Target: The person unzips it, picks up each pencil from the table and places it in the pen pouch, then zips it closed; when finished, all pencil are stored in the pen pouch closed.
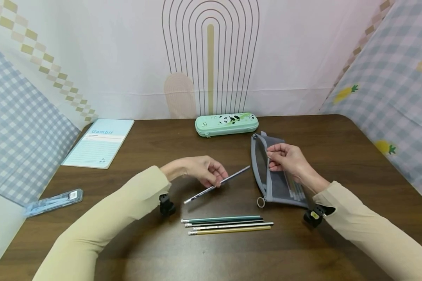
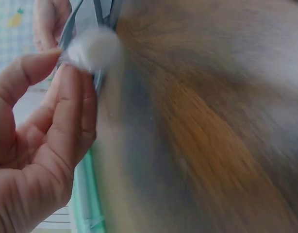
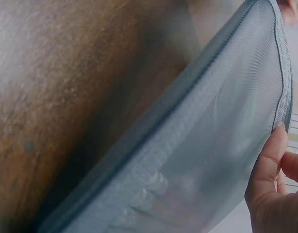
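Observation:
Between thumb and fingers my left hand [image 1: 205, 171] pinches a pencil [image 1: 200, 193], held slanting above the table with its far tip toward the pouch. In the left wrist view the pencil's blurred pale end [image 2: 98, 48] faces the camera. My right hand [image 1: 286, 158] pinches the upper edge of a grey mesh zip pouch [image 1: 279, 187], whose mouth gapes toward the left hand. Through the mesh, several pencils [image 3: 154, 187] show inside. Several more pencils [image 1: 228, 231], in green, black, white and yellow tones, lie side by side on the table nearer me.
A mint panda pencil case [image 1: 226, 124] stands at the back of the dark wooden table [image 1: 154, 249]. At the left lie a Gambit notebook [image 1: 99, 143] and a flat clear-blue packet [image 1: 54, 203]. Patterned cloth [image 1: 126, 58] hangs behind and at both sides.

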### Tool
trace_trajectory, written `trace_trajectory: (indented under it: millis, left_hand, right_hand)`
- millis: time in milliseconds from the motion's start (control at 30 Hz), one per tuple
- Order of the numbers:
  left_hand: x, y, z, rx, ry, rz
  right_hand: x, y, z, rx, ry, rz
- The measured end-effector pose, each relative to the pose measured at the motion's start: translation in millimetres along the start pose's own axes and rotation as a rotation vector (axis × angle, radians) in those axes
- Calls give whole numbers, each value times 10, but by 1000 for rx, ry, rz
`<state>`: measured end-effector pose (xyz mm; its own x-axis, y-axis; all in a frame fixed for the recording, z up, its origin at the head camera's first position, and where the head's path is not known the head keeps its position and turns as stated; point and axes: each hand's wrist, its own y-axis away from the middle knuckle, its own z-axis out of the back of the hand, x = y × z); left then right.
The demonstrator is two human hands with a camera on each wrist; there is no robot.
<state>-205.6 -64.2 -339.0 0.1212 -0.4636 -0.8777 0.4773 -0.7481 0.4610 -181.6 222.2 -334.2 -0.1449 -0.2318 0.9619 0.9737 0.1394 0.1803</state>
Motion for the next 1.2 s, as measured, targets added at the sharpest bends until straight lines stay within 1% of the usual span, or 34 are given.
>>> trace_trajectory:
  millis: [67, 133, 300, 367, 433, 533, 633, 733, 867, 967, 1100, 1200]
  left_hand:
    - [-18, -114, 14, -45, 96, -7]
    - [-44, -245, -2, -93, 199, -8]
    - [-153, -587, -98, -191, 419, -2]
    - [-194, -714, -148, -225, 484, 5]
    - [-222, -829, -198, -254, 529, 16]
    - [-255, -948, -276, -298, 567, 25]
    - [-284, -1029, -343, -338, 588, 19]
    - [-318, -1081, -401, -378, 590, 8]
    - [-371, -1131, -474, -432, 581, -20]
    - [-398, -1168, -525, -471, 592, -43]
    - [-412, -1182, -566, -471, 617, -57]
    - [-417, -1140, -563, -441, 608, -58]
  right_hand:
    - [5, -4, 6, -1, 3, -3]
    - [8, -6, 7, 2, 4, -7]
    - [3, -9, -3, -1, 6, -12]
    - [1, -10, -6, -7, 9, -12]
    - [3, -10, -8, -10, 15, -12]
    - [9, -10, -12, -8, 22, -12]
    - [10, -9, -11, -6, 26, -13]
    - [9, -7, -9, -6, 31, -15]
    - [8, -5, -6, -5, 28, -14]
    - [5, -2, -5, -6, 17, -15]
    - [4, 1, -6, -5, 16, -20]
    - [7, -1, 0, -7, 25, -19]
